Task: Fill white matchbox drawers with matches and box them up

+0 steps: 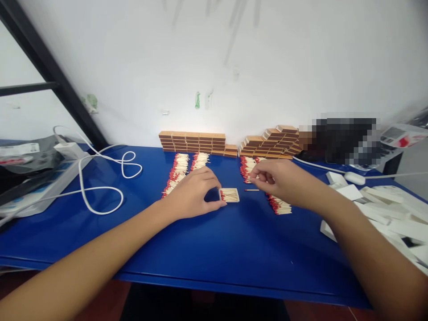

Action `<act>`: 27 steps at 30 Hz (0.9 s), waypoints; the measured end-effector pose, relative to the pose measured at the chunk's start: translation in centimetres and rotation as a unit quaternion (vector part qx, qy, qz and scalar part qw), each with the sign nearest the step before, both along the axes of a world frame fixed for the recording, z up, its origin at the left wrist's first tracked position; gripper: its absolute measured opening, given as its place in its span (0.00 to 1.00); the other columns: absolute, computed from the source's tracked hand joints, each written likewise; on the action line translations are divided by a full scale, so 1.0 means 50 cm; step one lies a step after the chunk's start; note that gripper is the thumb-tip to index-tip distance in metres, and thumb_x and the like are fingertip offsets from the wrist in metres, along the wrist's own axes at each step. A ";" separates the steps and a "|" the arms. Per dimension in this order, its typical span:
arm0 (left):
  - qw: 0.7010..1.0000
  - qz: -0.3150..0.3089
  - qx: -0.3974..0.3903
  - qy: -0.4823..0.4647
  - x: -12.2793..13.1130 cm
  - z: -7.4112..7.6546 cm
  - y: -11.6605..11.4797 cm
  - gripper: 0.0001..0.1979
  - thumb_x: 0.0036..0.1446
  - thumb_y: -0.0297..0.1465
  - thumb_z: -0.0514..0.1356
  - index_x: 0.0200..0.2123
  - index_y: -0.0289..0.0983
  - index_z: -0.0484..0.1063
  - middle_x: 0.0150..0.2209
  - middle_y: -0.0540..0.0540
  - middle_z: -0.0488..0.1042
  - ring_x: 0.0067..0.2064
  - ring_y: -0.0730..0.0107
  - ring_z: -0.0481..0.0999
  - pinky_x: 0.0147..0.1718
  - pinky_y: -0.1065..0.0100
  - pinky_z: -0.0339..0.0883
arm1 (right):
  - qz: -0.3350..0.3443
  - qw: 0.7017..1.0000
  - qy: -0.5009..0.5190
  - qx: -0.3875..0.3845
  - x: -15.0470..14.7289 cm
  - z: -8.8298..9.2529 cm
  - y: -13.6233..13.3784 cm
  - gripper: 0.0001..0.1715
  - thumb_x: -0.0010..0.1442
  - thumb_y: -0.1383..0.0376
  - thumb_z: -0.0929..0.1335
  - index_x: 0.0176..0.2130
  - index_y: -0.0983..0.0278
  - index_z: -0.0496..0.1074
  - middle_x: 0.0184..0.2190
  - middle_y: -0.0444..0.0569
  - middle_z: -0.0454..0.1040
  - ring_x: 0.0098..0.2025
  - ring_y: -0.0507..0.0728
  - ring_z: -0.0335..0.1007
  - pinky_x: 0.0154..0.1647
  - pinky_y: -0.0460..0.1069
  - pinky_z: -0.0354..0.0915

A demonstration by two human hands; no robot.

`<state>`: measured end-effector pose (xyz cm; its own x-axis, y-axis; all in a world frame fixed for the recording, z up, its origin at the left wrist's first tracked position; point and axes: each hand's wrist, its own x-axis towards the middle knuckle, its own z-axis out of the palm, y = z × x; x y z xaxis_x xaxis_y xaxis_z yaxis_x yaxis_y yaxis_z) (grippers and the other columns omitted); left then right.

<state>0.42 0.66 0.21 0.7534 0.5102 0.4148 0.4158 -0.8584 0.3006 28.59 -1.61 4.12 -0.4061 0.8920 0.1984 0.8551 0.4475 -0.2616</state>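
Observation:
A small white matchbox tray with red-tipped matches inside lies on the blue table. My left hand grips its left end between thumb and fingers. Right of the tray, a single match lies on the table. My right hand is just beside and above that match, fingertips pinched together; whatever they hold is too small to make out. Piles of matches lie behind and beside my left hand, and more matches lie around and under my right hand.
Stacked matchboxes stand along the wall, with a stepped stack further right. A looped white cable and plastic bags are at left. White empty box parts are heaped at right, near a white cable with a plug.

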 end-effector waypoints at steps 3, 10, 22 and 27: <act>1.000 0.004 0.000 0.000 -0.001 -0.001 0.000 0.12 0.62 0.39 0.71 0.42 0.38 0.80 0.44 0.41 0.81 0.52 0.52 0.78 0.54 0.52 0.73 | -0.029 0.999 -0.021 -0.032 0.021 0.000 0.010 0.07 0.62 0.62 0.68 0.33 0.61 0.76 0.27 0.48 0.78 0.28 0.56 0.70 0.29 0.50 0.59; 1.000 0.002 0.001 0.006 0.000 -0.001 0.003 0.12 0.63 0.41 0.70 0.42 0.38 0.80 0.44 0.41 0.81 0.50 0.53 0.77 0.52 0.53 0.73 | -0.015 0.992 -0.058 -0.112 0.003 -0.021 0.021 0.09 0.64 0.64 0.67 0.33 0.60 0.77 0.27 0.47 0.79 0.28 0.56 0.71 0.30 0.50 0.60; 1.000 0.002 -0.002 0.009 -0.002 -0.003 0.002 0.14 0.63 0.41 0.70 0.42 0.36 0.80 0.44 0.40 0.81 0.50 0.53 0.77 0.52 0.54 0.73 | -0.019 0.981 -0.018 -0.191 0.021 -0.040 0.022 0.07 0.64 0.60 0.70 0.34 0.59 0.74 0.28 0.46 0.78 0.28 0.56 0.70 0.28 0.50 0.60; 1.000 0.002 -0.003 0.016 -0.001 0.000 0.004 0.14 0.63 0.41 0.70 0.42 0.36 0.80 0.43 0.40 0.80 0.49 0.54 0.77 0.50 0.54 0.73 | 0.035 0.985 0.062 -0.155 -0.014 -0.025 0.008 0.15 0.68 0.53 0.68 0.35 0.60 0.73 0.26 0.44 0.72 0.28 0.54 0.63 0.29 0.50 0.59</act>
